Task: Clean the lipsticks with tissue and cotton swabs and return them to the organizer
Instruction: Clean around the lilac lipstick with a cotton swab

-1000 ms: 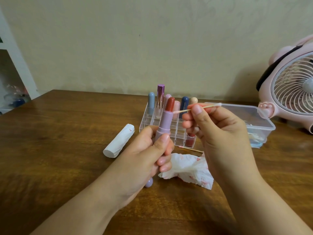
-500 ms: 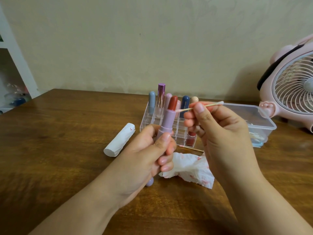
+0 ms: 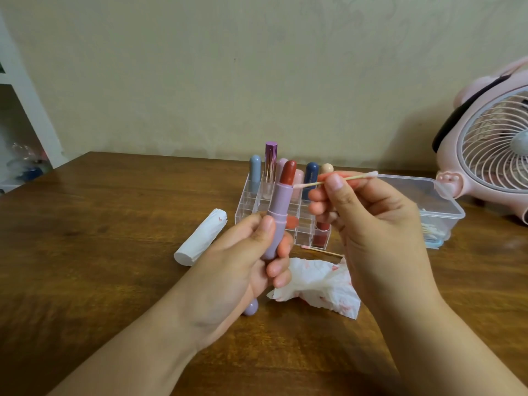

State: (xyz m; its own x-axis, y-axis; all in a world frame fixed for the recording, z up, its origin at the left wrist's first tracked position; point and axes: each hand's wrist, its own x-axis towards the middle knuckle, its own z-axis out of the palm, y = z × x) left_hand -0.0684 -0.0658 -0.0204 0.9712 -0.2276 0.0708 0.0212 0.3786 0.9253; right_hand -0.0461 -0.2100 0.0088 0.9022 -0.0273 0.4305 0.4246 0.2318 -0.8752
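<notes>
While the left hand [image 3: 243, 261] curls round the lilac barrel of an uncapped lipstick [image 3: 278, 215], thumb pressed up the front of the tube and fingers wrapped behind it, the stick stands nearly upright with its dark red bullet at the top, leaning a little to the right. A rounded lilac piece [image 3: 251, 307], possibly the cap, pokes out below the heel of that hand, just above the wooden table [image 3: 100, 281]; whether it is held or lying there cannot be told. The right hand [image 3: 368, 221] pinches a cotton swab [image 3: 337, 180] between thumb and forefinger, the other fingers loosely bent beneath. The swab lies almost level, its pink-stained left tip touching the right side of the lipstick where the red bullet meets the barrel, its other tip pointing right, away from the stick.

Just below the two hands a crumpled tissue [image 3: 320, 284] with red smears lies on the table, and beside it a used swab [image 3: 320, 250] rests against the front of the clear acrylic organizer [image 3: 248, 207]. Several capped lipsticks stand in the organizer's back row, among them a grey-blue one [image 3: 255, 174], a metallic purple one [image 3: 270, 164] and a navy one [image 3: 311, 174]; a red-filled tube [image 3: 322, 235] sits in a front compartment. To the left of the organizer lies a white tissue roll [image 3: 201, 237]. To the right, a clear plastic box [image 3: 428, 201] holds more swabs, and a pink desk fan [image 3: 491, 155] stands beyond it.
</notes>
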